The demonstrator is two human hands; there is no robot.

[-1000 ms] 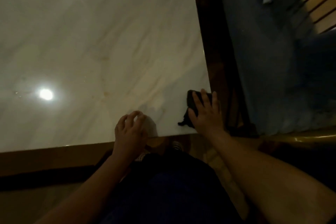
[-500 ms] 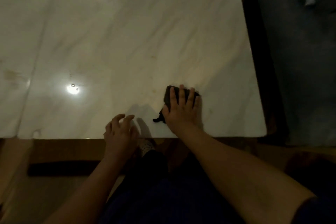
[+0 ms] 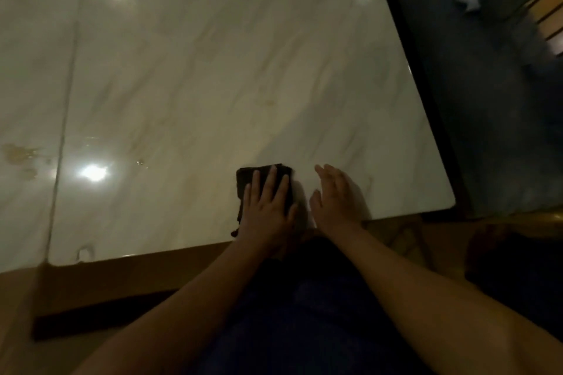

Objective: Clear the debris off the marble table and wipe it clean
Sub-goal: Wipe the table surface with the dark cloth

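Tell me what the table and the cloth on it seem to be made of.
Table: polished marble or similar stone; grey veins, mirror-like lamp glints. Cloth: probably soft dark fabric, matte; its folded shape and limp trailing end suggest this, but dim light leaves it open.

One white, grey-veined marble tabletop (image 3: 213,85), one dark folded cloth (image 3: 244,181) and two bare hands, the left hand (image 3: 268,207) and the right hand (image 3: 338,201); one cluster of brownish stains (image 3: 18,154), three bright light glares (image 3: 93,172) on the stone, and one small pale crumpled scrap (image 3: 464,0) on the dark floor (image 3: 487,106).
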